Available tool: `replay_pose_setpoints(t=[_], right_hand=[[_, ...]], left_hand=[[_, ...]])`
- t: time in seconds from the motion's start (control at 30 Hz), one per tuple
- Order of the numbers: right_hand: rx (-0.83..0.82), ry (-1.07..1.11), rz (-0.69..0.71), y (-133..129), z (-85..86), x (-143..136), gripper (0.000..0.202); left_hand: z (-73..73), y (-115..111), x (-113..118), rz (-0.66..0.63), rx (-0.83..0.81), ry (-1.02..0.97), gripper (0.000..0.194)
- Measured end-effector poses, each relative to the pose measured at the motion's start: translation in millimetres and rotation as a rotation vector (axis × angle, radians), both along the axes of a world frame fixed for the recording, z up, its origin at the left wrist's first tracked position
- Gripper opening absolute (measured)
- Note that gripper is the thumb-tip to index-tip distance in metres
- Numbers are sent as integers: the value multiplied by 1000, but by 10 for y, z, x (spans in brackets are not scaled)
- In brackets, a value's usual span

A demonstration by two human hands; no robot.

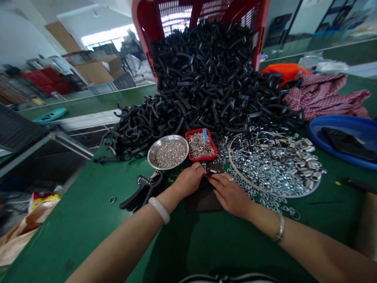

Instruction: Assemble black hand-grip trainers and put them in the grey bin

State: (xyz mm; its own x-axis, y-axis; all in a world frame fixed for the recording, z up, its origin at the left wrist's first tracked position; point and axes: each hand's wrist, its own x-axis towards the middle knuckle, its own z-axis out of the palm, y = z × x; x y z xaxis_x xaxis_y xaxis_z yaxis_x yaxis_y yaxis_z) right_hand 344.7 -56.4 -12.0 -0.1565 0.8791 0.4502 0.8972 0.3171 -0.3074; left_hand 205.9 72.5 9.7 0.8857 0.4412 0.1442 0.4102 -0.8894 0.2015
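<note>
Both hands meet just in front of the red tray: the left hand and right hand pinch a small dark part over a dark mat. A slip could flick it into the loose metal rings beside the tray, or tip the tray.

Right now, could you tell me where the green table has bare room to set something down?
Bare green table lies left of the left hand, beyond the black hand gripper. More lies between the forearms at the near edge. Ahead it is crowded: steel bowl, red tray, black handle pile, and the ring of metal parts beside the right hand.
</note>
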Motion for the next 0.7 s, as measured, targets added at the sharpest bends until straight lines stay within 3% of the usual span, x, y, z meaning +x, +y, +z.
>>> replay_pose_setpoints(t=[0.33, 0.53, 0.7], right_hand=[[-11, 15, 0, 5, -9, 5, 36], [0, 20, -6, 8, -25, 12, 35], [-3, 20, -7, 7, -31, 17, 36]], left_hand=[[29, 9, 22, 114, -228, -193, 10], [166, -22, 82, 52, -115, -45, 14], [115, -18, 47, -2, -29, 12, 20]])
